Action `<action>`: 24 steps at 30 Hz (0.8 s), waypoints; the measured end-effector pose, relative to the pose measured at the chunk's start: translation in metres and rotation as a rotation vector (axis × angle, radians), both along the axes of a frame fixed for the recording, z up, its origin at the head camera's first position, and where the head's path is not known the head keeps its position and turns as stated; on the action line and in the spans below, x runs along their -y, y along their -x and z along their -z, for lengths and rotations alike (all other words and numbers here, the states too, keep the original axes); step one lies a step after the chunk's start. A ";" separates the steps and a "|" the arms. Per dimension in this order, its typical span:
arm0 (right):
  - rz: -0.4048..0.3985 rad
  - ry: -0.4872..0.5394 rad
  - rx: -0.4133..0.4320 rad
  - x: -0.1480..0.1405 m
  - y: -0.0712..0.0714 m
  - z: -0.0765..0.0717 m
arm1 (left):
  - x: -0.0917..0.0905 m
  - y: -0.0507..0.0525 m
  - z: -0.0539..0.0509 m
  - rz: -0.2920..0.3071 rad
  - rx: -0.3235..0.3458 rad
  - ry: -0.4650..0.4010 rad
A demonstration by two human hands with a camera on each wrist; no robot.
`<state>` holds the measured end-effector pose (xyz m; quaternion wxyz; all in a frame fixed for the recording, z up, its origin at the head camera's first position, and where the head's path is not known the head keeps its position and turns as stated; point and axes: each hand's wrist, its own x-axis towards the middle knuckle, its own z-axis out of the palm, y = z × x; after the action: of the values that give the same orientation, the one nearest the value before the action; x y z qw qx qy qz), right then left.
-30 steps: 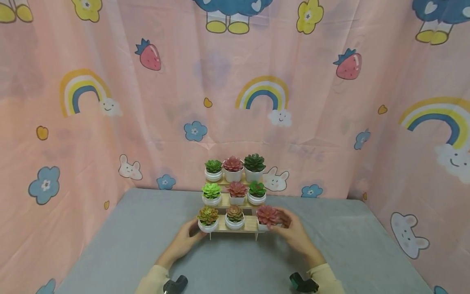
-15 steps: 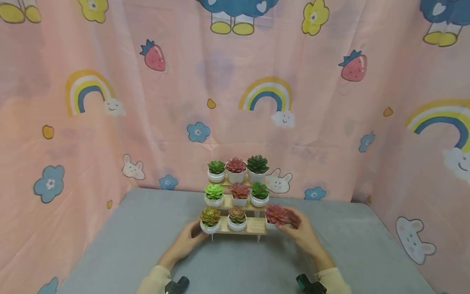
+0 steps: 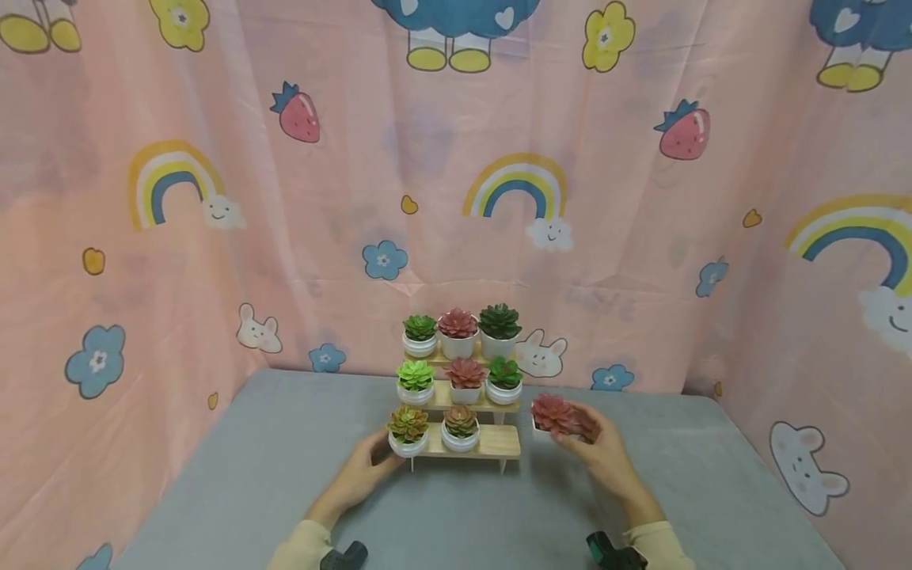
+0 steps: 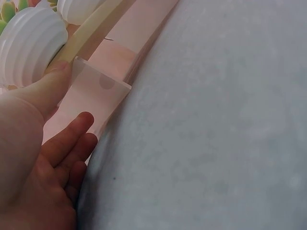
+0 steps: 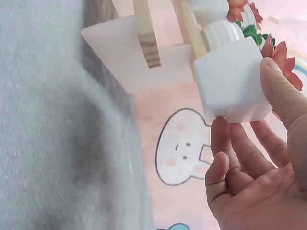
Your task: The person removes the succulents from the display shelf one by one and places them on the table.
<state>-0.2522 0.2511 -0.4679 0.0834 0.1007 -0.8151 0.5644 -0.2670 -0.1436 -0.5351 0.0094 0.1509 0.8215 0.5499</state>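
A small artificial-looking pink succulent (image 3: pixel 552 414) is held in the air by a person's right grip (image 3: pixel 606 453), just right of the lowest tier of a wooden stand (image 3: pixel 500 442) and above a grey worktop (image 3: pixel 456 526). Its pointed leaves overlap in a full rosette, dusty rose seen from the head and more coral seen from the right wrist. It sits in a plain white pot (image 5: pixel 232 79), squarish and smooth, with flat sides and rounded corners. The right grip is closed around this pot, the thumb against one side near the leaves and fingertips against another.

The left grip (image 3: pixel 365 469) clasps the left end of the stand, its thumb on the edge of the lowest tier. The stand rises in three steps, carrying eight more succulents (image 3: pixel 466 372) in white pots: three on top, three in the middle, two below, ranging from bright and dark green to pink and brownish. Behind hangs a pink curtain (image 3: pixel 335 190) printed with rainbows and strawberries.
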 end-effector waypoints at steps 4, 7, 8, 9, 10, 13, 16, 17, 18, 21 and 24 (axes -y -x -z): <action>0.007 -0.002 0.001 -0.008 -0.001 0.003 | -0.002 -0.002 0.003 0.012 0.016 -0.010; 0.028 -0.019 0.024 -0.013 0.001 0.005 | -0.004 -0.001 0.003 0.023 -0.009 -0.020; 0.033 -0.028 0.032 -0.015 0.002 0.006 | -0.004 -0.001 0.003 0.022 -0.017 -0.021; 0.036 -0.031 0.036 -0.016 0.002 0.006 | -0.004 -0.001 0.003 0.022 -0.029 -0.020; 0.035 -0.032 0.041 -0.017 0.003 0.007 | -0.004 0.000 0.003 0.019 -0.035 -0.014; 0.035 -0.031 0.041 -0.020 0.006 0.010 | -0.004 0.001 0.003 0.014 -0.043 -0.007; 0.030 -0.031 0.035 -0.020 0.007 0.013 | -0.002 0.002 0.003 0.020 -0.053 -0.005; 0.032 -0.030 0.032 -0.020 0.008 0.015 | -0.001 0.002 0.002 0.027 -0.056 -0.009; 0.029 -0.027 0.031 -0.020 0.008 0.016 | -0.001 0.001 0.002 0.033 -0.064 -0.005; 0.020 -0.012 0.030 -0.020 0.009 0.020 | 0.001 0.001 0.002 0.043 -0.060 -0.004; 0.011 -0.011 0.049 -0.022 0.009 0.024 | 0.002 0.001 0.003 0.053 -0.058 -0.008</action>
<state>-0.2614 0.2736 -0.4917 0.0660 0.0826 -0.8207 0.5615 -0.2680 -0.1458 -0.5378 -0.0004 0.1887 0.8148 0.5482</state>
